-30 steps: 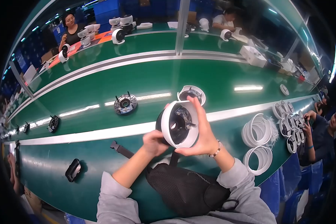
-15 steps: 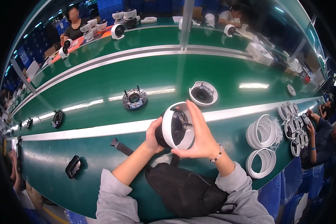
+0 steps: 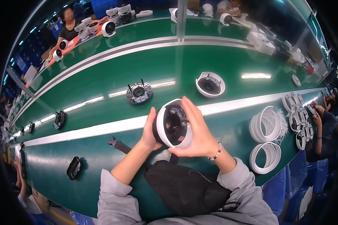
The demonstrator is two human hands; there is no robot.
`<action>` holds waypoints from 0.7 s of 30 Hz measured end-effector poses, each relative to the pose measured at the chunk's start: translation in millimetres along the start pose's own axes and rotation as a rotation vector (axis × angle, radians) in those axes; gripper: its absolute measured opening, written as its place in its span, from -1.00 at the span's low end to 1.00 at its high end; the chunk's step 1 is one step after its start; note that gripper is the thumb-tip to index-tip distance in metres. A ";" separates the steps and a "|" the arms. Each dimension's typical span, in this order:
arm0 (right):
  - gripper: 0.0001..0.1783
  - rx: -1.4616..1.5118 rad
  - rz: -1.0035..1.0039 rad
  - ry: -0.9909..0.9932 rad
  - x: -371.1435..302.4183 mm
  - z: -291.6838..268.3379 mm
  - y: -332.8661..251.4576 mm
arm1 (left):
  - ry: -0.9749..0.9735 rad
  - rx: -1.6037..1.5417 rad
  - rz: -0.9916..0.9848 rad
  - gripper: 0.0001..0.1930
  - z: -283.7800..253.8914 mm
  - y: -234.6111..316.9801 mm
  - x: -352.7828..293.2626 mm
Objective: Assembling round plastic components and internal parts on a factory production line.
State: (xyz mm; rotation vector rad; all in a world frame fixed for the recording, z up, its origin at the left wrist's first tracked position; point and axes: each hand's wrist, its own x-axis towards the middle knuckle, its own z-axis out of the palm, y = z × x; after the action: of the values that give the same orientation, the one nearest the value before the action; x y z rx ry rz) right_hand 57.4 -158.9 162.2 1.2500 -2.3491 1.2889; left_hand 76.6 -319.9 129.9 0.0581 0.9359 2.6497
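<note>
Both my hands hold a white round housing [image 3: 161, 125] up over the near bench, its open side tilted toward the right. Inside it sit a black round core and a small circuit board [image 3: 177, 111]; a black part shows along its left edge. My left hand [image 3: 150, 131] grips that black left side, thumb upright. My right hand [image 3: 199, 133] cups the right rim, fingers up along the back and thumb below. Beyond them on the green surface lie a black round chassis with a circuit board [image 3: 139, 93] and another white housing with a board inside [image 3: 210, 84].
A black mesh bag [image 3: 186, 187] lies before me, near a strap buckle [image 3: 112, 141]. Left is a black oval part [image 3: 74, 168]. At right stand stacked white rings [image 3: 265, 157] and several filled housings [image 3: 299, 122], beside a co-worker's hand [image 3: 316, 117]. A white rail [image 3: 82, 129] crosses the bench.
The held housing has turned a little, shifted slightly left, and shows more of its inside. My left thumb has lifted upright. The view has shifted slightly; parts beyond the rail appear further right.
</note>
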 end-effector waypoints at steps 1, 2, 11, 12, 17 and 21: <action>0.22 0.002 0.002 -0.003 0.1 -0.3 -1.2 | 0.023 0.058 -0.017 -0.28 -0.1 1.1 0.1; 0.21 0.008 0.056 -0.017 0.5 -0.7 -2.7 | 0.046 0.115 -0.033 -0.27 0.5 2.6 0.0; 0.22 0.363 0.248 -0.005 -1.0 5.2 1.8 | 0.088 -0.006 -0.110 -0.34 1.6 10.0 0.2; 0.23 0.209 0.190 -0.006 -0.4 10.3 -3.0 | 0.110 0.000 -0.119 -0.34 -3.5 7.6 0.2; 0.24 -0.052 0.114 -0.008 -0.8 19.8 -5.3 | 0.117 -0.018 -0.100 -0.25 1.9 6.3 0.8; 0.24 -0.075 0.034 0.014 1.7 16.2 -6.8 | 0.064 -0.020 -0.119 -0.15 -1.1 6.2 0.1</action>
State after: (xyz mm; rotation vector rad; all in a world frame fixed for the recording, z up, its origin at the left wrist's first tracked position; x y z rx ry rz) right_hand 65.0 -174.1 157.3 1.1802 -2.3956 1.2032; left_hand 74.6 -325.1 132.8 -0.0850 0.9039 2.5642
